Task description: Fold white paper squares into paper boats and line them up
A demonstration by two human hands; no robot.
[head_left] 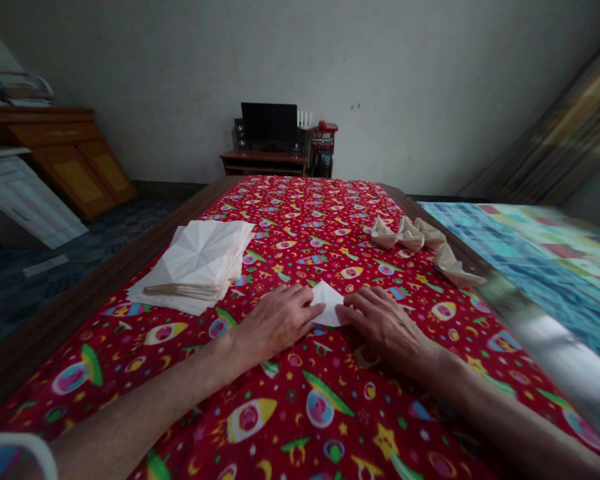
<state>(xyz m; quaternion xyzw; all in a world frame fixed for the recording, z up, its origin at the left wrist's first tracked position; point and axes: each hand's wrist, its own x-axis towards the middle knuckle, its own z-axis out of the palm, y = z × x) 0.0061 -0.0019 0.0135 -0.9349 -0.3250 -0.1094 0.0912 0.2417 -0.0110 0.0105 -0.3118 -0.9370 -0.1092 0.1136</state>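
Observation:
A small piece of folded white paper lies on the red patterned cloth between my hands. My left hand holds its left side, thumb and fingers closed at the edge. On the opposite side my right hand grips the paper with thumb and curled fingers. To the left sits a stack of creased paper sheets, with folded layers along its near edge. Several folded paper boats stand at the right of the cloth, one of them nearer to me.
The red cloth covers a long brown table. Beyond its far end are a monitor and a red telephone on stands. A bed with a patterned cover adjoins on the right. Wooden cabinets stand at left.

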